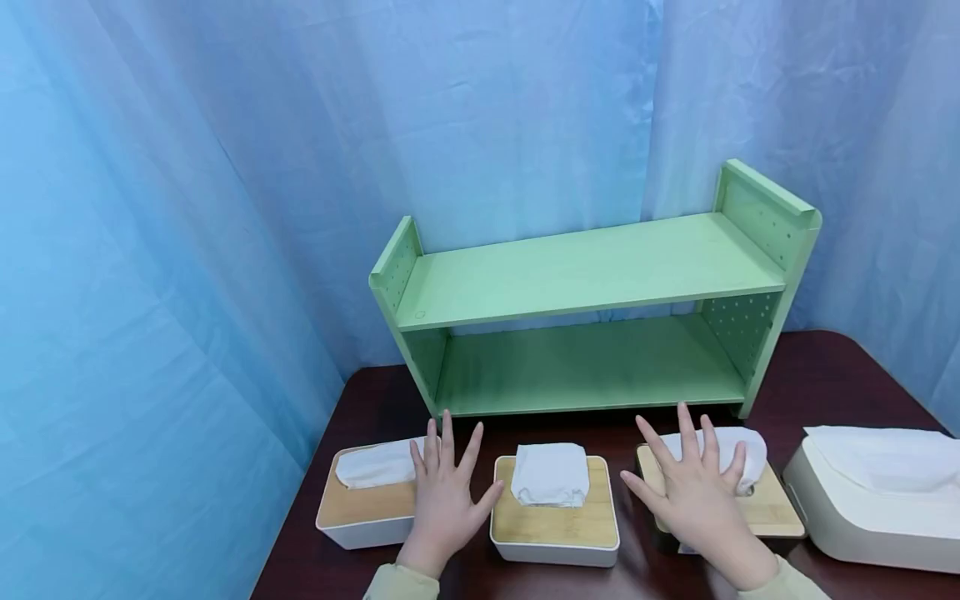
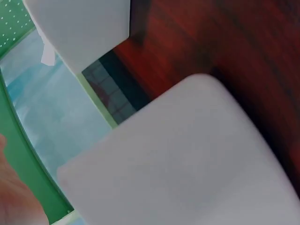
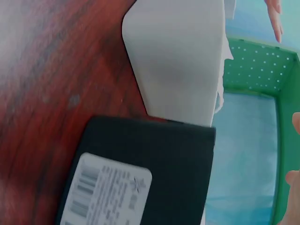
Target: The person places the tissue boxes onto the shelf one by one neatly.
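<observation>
My left hand (image 1: 446, 504) is spread over the right side of a white tissue box with a wooden lid (image 1: 367, 504), fingers straight. Just right of that hand stands a second white tissue box with a bamboo lid (image 1: 600, 517), a folded tissue on top. My right hand (image 1: 697, 500), fingers also spread, hovers over a black tissue box with a wooden lid (image 1: 776, 508), covering part of its tissue. Neither hand grips anything. In the right wrist view, the black box (image 3: 178, 173) shows a barcode label, and some fingers (image 3: 293, 197) appear at the edge.
A green two-tier shelf (image 1: 592, 267) stands behind the boxes, with nothing on its tiers. At the far right sits a larger off-white tissue box (image 1: 862, 517). The dark wooden table (image 1: 840, 367) is backed by blue curtains (image 1: 510, 108).
</observation>
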